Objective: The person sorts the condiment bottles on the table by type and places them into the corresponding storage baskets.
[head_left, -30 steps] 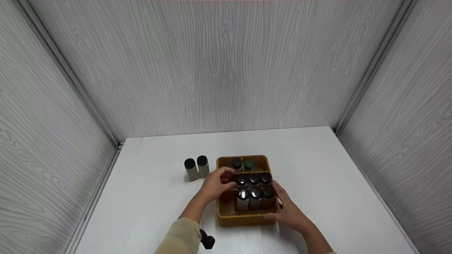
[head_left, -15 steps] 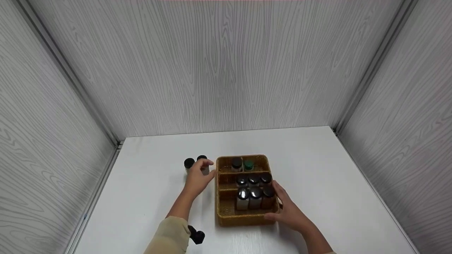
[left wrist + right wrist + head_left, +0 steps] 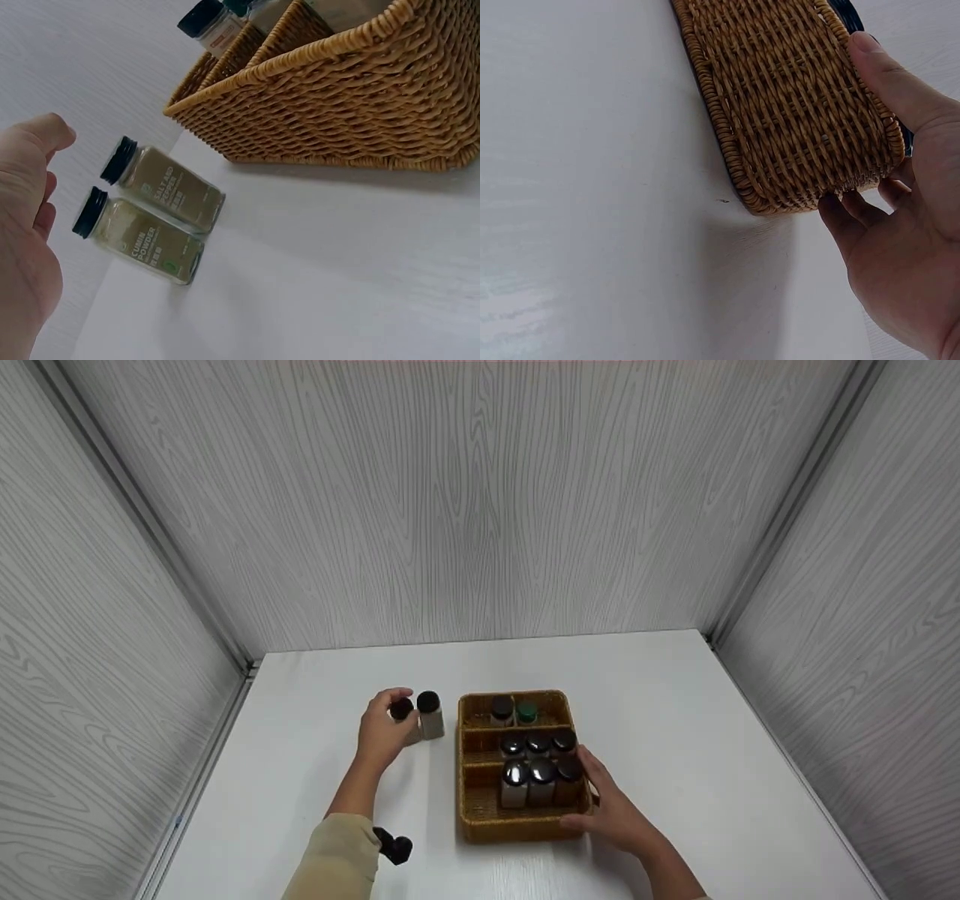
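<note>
Two glass spice jars with black caps stand side by side on the white table. In the left wrist view, one reads cumin powder (image 3: 146, 236) and the other salt and pepper (image 3: 176, 191). My left hand (image 3: 381, 731) is at the cumin jar, thumb and fingers spread about its cap; the left wrist view shows a gap between hand and jar. My right hand (image 3: 615, 814) holds the near right corner of a brown wicker basket (image 3: 510, 831). Its thumb (image 3: 892, 79) lies over the rim, fingers against the woven side.
Inside the divided basket, two rows of black-capped jars (image 3: 541, 771) stand toward the right. A dark-capped jar (image 3: 502, 708) and a green-capped jar (image 3: 527, 712) occupy the back compartments. Grey wood-grain panels (image 3: 480, 510) enclose the table.
My left hand has moved from over the basket's left side leftward, past the salt and pepper jar, to the cumin jar. The right hand keeps its hold on the basket corner.
</note>
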Tool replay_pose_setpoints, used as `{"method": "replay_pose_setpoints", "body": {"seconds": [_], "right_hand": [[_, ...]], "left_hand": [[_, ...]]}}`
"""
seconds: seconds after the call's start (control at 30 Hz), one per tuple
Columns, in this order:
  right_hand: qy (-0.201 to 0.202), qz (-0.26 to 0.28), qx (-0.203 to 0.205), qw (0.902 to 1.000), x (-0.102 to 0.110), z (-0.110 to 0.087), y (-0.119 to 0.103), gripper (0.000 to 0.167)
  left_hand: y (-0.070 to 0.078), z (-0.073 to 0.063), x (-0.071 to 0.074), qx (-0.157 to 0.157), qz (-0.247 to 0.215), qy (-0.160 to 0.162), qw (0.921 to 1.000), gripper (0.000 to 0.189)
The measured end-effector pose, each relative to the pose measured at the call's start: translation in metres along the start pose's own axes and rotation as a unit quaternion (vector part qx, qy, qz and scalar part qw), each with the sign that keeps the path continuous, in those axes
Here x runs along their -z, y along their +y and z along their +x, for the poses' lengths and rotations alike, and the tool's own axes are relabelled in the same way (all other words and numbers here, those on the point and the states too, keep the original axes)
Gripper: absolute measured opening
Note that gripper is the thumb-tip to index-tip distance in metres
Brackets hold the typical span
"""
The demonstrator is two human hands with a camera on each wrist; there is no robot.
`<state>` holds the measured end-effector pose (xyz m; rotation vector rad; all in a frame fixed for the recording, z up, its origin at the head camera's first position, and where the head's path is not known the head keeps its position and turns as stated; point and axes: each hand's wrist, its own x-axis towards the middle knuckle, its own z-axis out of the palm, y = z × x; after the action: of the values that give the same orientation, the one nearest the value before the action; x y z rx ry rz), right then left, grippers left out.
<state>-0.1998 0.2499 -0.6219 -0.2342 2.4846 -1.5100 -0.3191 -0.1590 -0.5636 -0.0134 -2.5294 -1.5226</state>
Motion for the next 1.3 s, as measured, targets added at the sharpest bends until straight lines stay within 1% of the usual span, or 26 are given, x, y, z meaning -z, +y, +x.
{"method": "replay_pose_setpoints", "body": {"seconds": [0.13,0.23,0.37,0.57,0.7,0.8,1.03,1.3], "right_hand": [[-0.001,-0.002,0.004,1.0,0.0,-0.001,0.0,0.133],[0.002,-0.007,0.009,0.9999,0.001,-0.002,0.0,0.131],[0.002,-0.008,0.01,0.9999,0.001,-0.002,0.0,0.131],[-0.004,0.002,0.006,1.0,-0.001,-0.004,-0.002,0.132],[-0.003,-0.004,0.004,1.0,-0.002,-0.006,-0.003,0.133],[-0.002,-0.009,0.001,1.0,-0.002,-0.007,-0.003,0.133],[-0.007,-0.011,0.004,0.9999,-0.002,-0.01,-0.004,0.131],[-0.005,-0.009,0.008,0.9999,-0.004,-0.011,-0.007,0.13]], "left_hand": [[-0.008,0.004,0.006,0.019,-0.008,-0.014,0.9997,0.043],[-0.014,0.005,0.008,0.039,-0.023,-0.028,0.9986,0.048],[-0.019,0.006,0.009,0.057,-0.022,-0.046,0.9971,0.055],[-0.024,0.01,0.011,0.073,-0.02,-0.071,0.9946,0.058],[-0.026,0.01,0.011,0.086,-0.022,-0.086,0.9923,0.058],[-0.027,0.01,0.011,0.093,-0.011,-0.093,0.9913,0.06],[-0.027,0.011,0.015,0.063,0.032,-0.108,0.9916,0.058],[-0.028,0.011,0.021,0.046,0.082,-0.108,0.9897,0.055]]}}
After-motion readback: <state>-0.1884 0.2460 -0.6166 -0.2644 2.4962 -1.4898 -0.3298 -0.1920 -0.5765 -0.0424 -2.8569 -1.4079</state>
